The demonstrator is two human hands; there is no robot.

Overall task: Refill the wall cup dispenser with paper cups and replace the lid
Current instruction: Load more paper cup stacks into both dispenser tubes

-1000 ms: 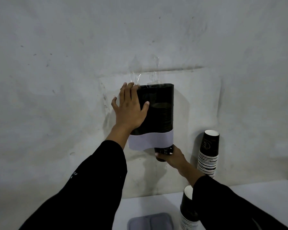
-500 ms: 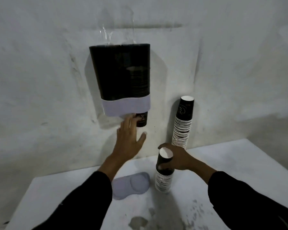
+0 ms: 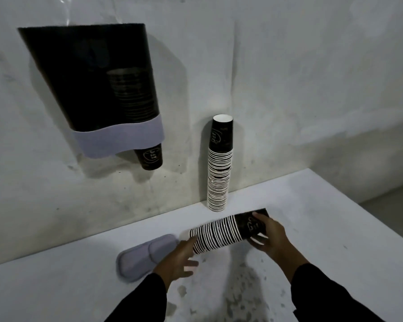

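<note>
Tipped sideways now, striped cup stack [image 3: 221, 233] spans both hands.

Plain white table [image 3: 312, 228] pushed up against a scuffed, grubby white wall [image 3: 289, 66] — nothing fancy. The near part of the tabletop has a patch of dark speckled stains [image 3: 244, 296]. Far right, past the table's edge, there's a strip of grey floor [image 3: 391, 201].
</note>
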